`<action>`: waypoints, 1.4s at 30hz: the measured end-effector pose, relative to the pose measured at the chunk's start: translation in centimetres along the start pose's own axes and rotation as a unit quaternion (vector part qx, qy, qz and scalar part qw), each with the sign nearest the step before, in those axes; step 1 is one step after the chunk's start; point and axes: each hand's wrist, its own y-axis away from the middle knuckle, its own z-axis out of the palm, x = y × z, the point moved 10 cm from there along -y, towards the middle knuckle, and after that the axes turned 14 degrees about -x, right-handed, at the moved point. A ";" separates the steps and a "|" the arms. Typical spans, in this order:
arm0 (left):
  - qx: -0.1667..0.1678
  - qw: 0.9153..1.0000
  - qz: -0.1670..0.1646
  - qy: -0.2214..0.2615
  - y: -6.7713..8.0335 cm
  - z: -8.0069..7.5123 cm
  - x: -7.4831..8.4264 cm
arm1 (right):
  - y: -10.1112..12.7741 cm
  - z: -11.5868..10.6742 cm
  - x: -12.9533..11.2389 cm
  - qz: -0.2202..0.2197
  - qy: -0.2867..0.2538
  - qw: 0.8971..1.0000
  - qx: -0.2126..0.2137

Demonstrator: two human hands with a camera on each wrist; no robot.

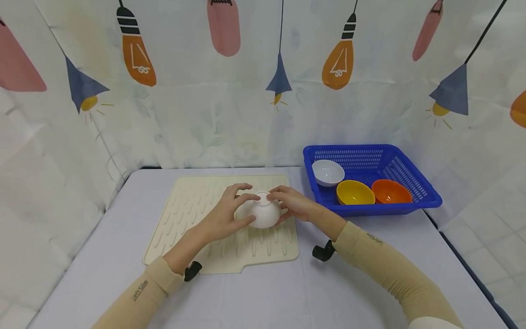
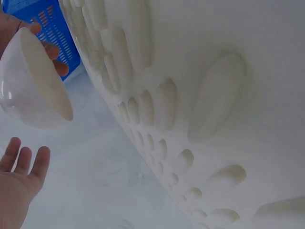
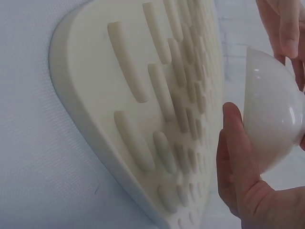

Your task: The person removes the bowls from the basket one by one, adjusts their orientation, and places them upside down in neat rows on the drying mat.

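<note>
A person extended both arms over a white cloth-covered table (image 1: 267, 299), the forearms angling inward from either side in beige sleeves (image 1: 390, 265) marked with dark lettering. The right hand (image 1: 295, 202) gripped a small, glossy white round bowl (image 1: 267, 217), its fingertips at the foot ring and its thumb and other fingers set along the side near the rim. The left hand (image 1: 223, 215) reached in from the opposite side with its fingers spread and nearly straight; three of them stood apart from the bowl in the left wrist view, and whether its index finger and thumb touched the bowl could not be told. The bowl hung upside down between the hands, clear of a cream-coloured, flat drying mat (image 1: 185, 228) with raised oblong ridges. Black devices (image 1: 323, 251) showed beneath both wrists. Just beyond the right hand, at the table's far right, stood a blue plastic basket (image 1: 370, 210) with perforated walls, its near wall rising between the right forearm and three more bowls inside: a white bowl at the back left (image 1: 328, 174), a yellow bowl (image 1: 355, 193) in front and an orange bowl (image 1: 392, 192) to its right. A pale backdrop cloth (image 1: 234, 123) printed with hanging lamps and orange light bulbs rose behind the table.
</note>
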 end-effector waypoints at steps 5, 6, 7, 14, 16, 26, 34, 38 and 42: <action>-0.016 0.998 -0.057 0.018 -0.1 0.4 -1.1 | -0.1 -0.2 0.1 -0.001 -0.003 1.000 0.010; -0.020 0.998 -0.064 0.021 -0.1 0.6 -1.2 | -0.1 -0.2 0.1 -0.001 -0.003 1.000 0.011; -0.024 0.997 -0.068 0.024 -0.1 0.7 -1.3 | -0.2 -0.2 0.1 -0.002 -0.002 1.000 0.012; -0.036 0.996 -0.076 0.038 -0.2 1.3 -1.4 | 0.0 -0.2 -0.2 -0.005 0.002 1.000 0.018; -0.036 0.996 -0.074 0.038 -0.4 1.3 -1.5 | 0.1 -0.3 -0.4 -0.006 0.005 1.000 0.023; -0.032 0.997 -0.066 0.030 -0.8 1.1 -1.7 | 0.2 -0.4 -0.6 -0.016 0.011 0.999 0.039; -0.043 0.996 -0.069 0.022 -1.3 1.0 -1.7 | 0.5 -0.4 -0.7 -0.022 0.005 0.999 0.038; -0.046 0.996 -0.067 0.025 -1.4 1.0 -1.8 | 0.5 -0.4 -0.7 -0.024 0.004 0.999 0.041; -0.047 0.996 -0.068 0.026 -1.3 1.1 -2.0 | 0.5 -0.4 -0.5 -0.024 -0.003 0.999 0.044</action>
